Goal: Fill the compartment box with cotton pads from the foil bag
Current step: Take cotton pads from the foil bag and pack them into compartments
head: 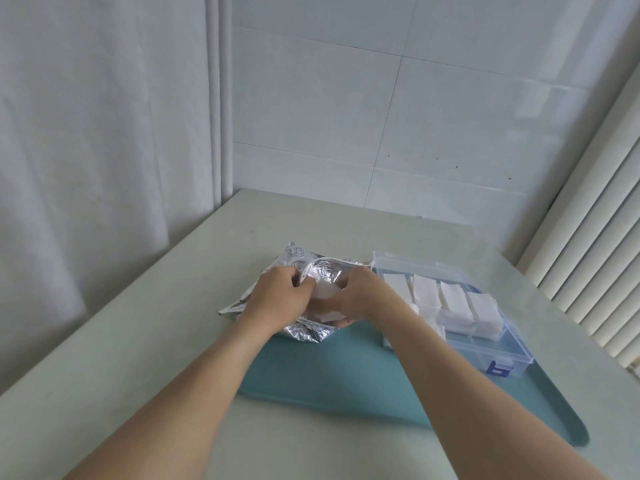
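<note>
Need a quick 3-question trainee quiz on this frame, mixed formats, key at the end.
1. True or false: the compartment box is completely empty.
2. Where are the left hand and right hand? A) in the box B) at the mouth of the foil bag C) flat on the table
3. Fill in: the box and bag sit partly on a teal ___.

Key: 1 false, cotton pads fill several compartments; 2 B; 3 mat.

Both your bare forearms reach forward and converge. Your left hand point(277, 296) and right hand point(360, 296) sit close together, fingers point(306, 284) curled in a pinching grip.
</note>
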Motion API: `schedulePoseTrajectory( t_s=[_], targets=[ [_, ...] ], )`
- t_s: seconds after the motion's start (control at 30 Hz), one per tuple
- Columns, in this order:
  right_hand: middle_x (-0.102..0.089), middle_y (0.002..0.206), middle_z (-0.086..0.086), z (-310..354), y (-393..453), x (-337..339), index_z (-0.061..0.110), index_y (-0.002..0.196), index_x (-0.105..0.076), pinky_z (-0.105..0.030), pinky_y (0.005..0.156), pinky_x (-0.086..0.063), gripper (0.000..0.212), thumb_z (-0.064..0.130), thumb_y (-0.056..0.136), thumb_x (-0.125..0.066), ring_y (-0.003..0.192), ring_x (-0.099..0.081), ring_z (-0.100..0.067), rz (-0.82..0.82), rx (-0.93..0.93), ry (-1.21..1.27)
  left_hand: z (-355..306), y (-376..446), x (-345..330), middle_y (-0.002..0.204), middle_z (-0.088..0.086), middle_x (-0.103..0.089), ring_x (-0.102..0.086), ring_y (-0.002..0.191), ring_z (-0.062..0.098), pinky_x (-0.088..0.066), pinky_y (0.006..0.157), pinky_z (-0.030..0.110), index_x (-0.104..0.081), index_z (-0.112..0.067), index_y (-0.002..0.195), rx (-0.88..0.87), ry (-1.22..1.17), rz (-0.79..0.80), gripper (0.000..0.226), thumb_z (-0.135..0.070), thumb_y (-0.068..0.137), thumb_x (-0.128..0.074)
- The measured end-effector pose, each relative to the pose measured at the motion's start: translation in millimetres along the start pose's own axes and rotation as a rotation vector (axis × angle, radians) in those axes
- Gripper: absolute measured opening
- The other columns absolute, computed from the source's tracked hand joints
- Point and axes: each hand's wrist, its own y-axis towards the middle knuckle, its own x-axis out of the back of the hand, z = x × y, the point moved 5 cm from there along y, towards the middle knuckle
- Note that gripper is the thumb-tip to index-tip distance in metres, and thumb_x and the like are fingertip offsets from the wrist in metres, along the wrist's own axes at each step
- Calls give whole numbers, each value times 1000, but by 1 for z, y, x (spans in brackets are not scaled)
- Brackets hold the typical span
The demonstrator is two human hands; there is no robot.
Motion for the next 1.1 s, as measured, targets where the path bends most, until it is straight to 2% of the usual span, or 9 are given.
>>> schedulePoseTrajectory(
  t_s=[0.07, 0.2, 0.47, 0.53, 0.63, 0.7, 0.8, 0.9, 1.1],
  targets=[
    [-58, 64, 0, 1, -1, -2, 15, 76, -59, -20, 55, -44, 23, 28, 70, -77, 58, -53, -18, -93, 7, -65, 1, 1, 1, 54, -2, -33, -31, 53, 17, -24, 51, 32, -33, -16, 58, 9, -25, 5, 44, -25, 92, -59],
    [-55, 62, -1, -1, 2, 0, 14, 71, -57, -16, 45, -35, 14, 20, 71, -70, 53, -49, -17, -141, -20, -84, 2, 2, 1, 55, -1, -32, -30, 53, 18, -24, 52, 33, -32, -16, 59, 22, -38, -5, 43, -23, 91, -60],
    [-71, 84, -6, -2, 8, 4, 8, 89, -67, -24, 59, -47, 16, 17, 76, -69, 87, -68, -21, -227, 26, -238, 1, 0, 4, 54, -1, -38, -35, 56, 20, -29, 53, 31, -37, -14, 59, 39, -69, -111, 40, -23, 89, -63],
    [-73, 70, -9, -4, 6, 8, 6, 89, -70, -26, 65, -56, 18, 11, 72, -67, 79, -72, -20, -274, 61, -157, -3, -3, 6, 53, -3, -37, -34, 54, 18, -28, 50, 24, -37, -14, 59, -1, -52, -176, 41, -23, 90, -62],
    [-66, 50, -7, -7, 1, 15, 6, 71, -63, -17, 47, -49, 1, 6, 71, -65, 46, -64, -14, -270, 79, 49, -7, -4, 8, 55, -4, -39, -35, 52, 13, -33, 52, 18, -40, -14, 61, -82, -16, -252, 38, -22, 92, -62],
    [-61, 52, -6, -14, 0, 20, 7, 75, -64, -16, 42, -44, 5, 4, 72, -68, 37, -56, -13, -211, 34, 245, -9, -4, 8, 56, -6, -43, -38, 53, 9, -33, 52, 16, -45, -15, 63, -120, -1, -279, 35, -22, 92, -62],
    [-65, 64, -11, -28, -1, 32, -11, 94, -70, -22, 48, -51, 28, 6, 72, -77, 40, -56, -16, -181, -34, 438, -10, -5, 7, 63, -9, -52, -47, 60, 7, -30, 55, 20, -58, -12, 74, -147, -2, -288, 21, -23, 92, -64],
    [-66, 66, -11, -43, -8, 50, -10, 95, -71, -22, 48, -53, 28, 5, 74, -82, 50, -61, -19, -135, -49, 525, -11, -7, 5, 80, -6, -62, -57, 78, 16, -43, 70, 27, -64, -15, 89, -181, 6, -276, 12, -26, 89, -68],
    [-66, 67, -9, -92, -33, 93, -6, 94, -72, -20, 47, -47, 23, 5, 77, -82, 55, -59, -18, -110, -38, 630, -40, -28, 0, 115, -4, -55, -45, 112, 14, -37, 94, 22, -58, -15, 119, -450, 61, -224, 45, -42, 83, -65]
  ],
)
